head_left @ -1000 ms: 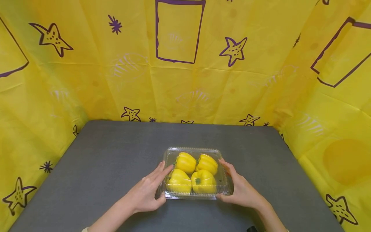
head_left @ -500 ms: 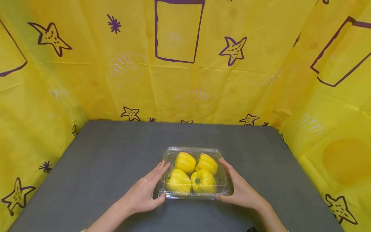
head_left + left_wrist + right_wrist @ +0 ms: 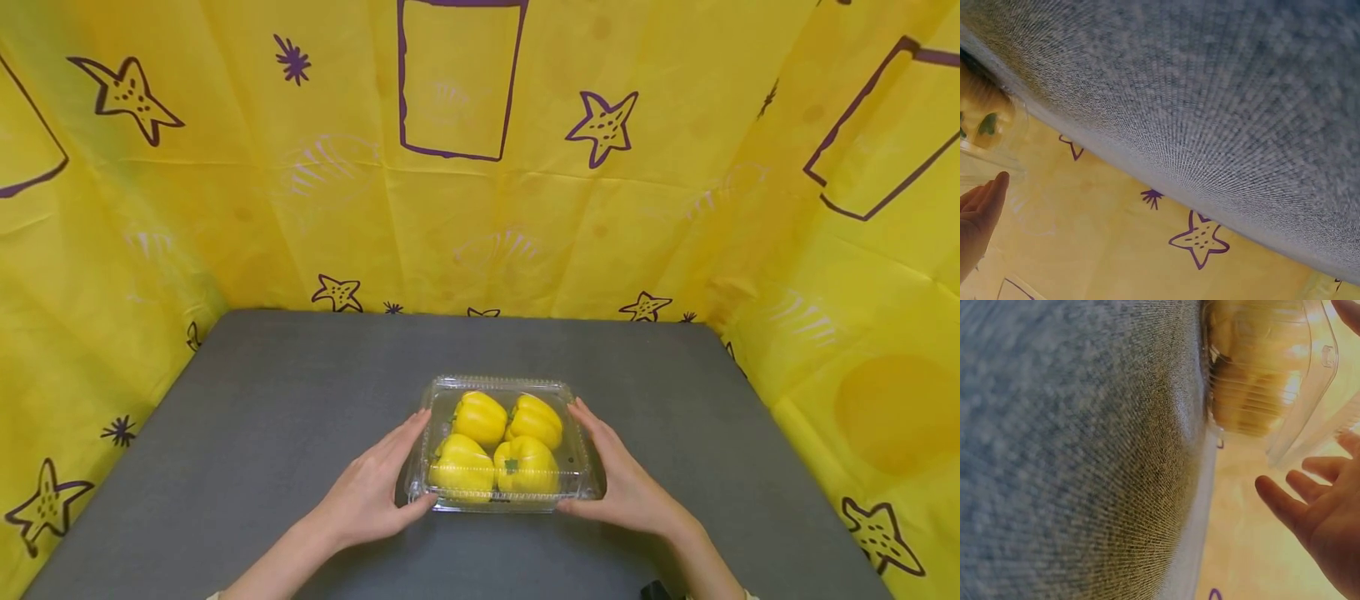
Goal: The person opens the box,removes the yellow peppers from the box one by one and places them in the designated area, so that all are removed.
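Note:
A clear plastic clamshell container point(image 3: 510, 506) sits near the front middle of the grey table in the head view. Inside are several yellow bell peppers point(image 3: 527, 467), seen through its lid. My left hand point(image 3: 375, 483) is at the container's left side, fingers extended along it and thumb at the front left corner. On the opposite side my right hand point(image 3: 628, 483) has its fingers along the wall and its thumb at the front right corner. The right wrist view shows that hand's fingers point(image 3: 1279, 494) spread and fairly straight beside the container wall point(image 3: 1291, 419).
The grey cloth-covered table point(image 3: 300, 375) stretches behind and to both sides of the container. Yellow curtains point(image 3: 480, 208) with starfish drawings stand at the back and sides. Beside my right wrist a small dark object point(image 3: 655, 591) shows.
My left fingers have drawn back from over the lid's left part to the container's left side. My right hand and the container have hardly moved.

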{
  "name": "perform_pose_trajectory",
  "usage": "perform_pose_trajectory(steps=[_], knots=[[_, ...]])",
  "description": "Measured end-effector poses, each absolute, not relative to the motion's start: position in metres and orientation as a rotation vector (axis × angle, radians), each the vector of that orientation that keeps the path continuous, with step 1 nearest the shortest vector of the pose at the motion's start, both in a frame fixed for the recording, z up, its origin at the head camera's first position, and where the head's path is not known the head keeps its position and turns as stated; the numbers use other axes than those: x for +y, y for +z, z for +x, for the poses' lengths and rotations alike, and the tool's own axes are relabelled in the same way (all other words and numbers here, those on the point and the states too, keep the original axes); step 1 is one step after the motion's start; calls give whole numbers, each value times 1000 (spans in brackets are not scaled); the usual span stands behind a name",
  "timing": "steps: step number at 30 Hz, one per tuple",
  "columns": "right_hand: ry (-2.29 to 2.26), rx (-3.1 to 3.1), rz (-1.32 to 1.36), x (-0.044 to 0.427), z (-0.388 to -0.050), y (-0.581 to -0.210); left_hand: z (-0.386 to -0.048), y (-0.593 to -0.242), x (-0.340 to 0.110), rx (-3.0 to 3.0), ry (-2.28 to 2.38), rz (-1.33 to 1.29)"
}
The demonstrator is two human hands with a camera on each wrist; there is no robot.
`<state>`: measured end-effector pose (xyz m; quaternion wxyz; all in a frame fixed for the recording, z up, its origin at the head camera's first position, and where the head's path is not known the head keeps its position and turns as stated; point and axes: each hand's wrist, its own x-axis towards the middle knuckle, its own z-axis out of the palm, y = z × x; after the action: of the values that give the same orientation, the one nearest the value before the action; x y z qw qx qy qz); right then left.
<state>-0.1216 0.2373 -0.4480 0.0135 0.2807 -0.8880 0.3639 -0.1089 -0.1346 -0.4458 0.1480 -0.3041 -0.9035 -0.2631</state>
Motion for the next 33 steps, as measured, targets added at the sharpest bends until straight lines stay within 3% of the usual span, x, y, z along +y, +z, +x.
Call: perform_pose_trajectory(steps=[33], knots=[[1356, -2678, 889, 240, -136, -439, -108, -441, -134, -2768, -977, -773]])
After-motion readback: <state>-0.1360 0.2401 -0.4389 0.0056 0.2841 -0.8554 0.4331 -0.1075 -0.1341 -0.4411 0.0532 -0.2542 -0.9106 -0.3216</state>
